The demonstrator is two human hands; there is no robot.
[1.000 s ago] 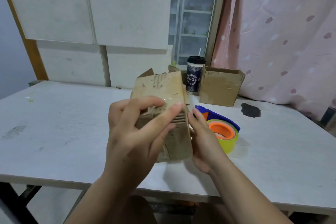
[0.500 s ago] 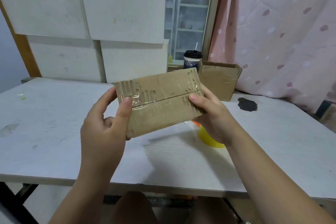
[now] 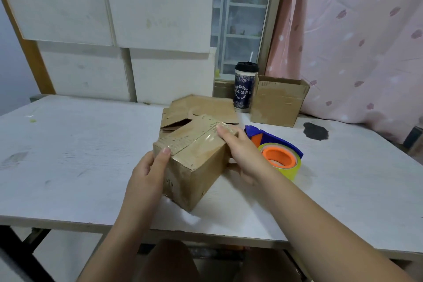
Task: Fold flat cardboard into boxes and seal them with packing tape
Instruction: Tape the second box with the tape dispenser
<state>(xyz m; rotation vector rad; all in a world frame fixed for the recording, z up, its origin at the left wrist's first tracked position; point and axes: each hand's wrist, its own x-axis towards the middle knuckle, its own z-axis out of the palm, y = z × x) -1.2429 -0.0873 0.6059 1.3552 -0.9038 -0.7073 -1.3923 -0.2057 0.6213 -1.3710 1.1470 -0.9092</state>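
Here, I read only "AGEE" on the dark lidded cup (image 3: 245, 89) at the far edge of the table (image 3: 80, 155). An open cardboard box (image 3: 277, 103) stands just right of it. Flat cardboard (image 3: 206, 107) lies in front, partly hidden by the sealed box (image 3: 194, 162). A blue tape dispenser (image 3: 274, 144) lies just beside the right hand (image 3: 242, 151). I see the left hand (image 3: 146, 174) gripping the sealed box's near end, thumb on the taped seam, and the right hand curled over its far end.
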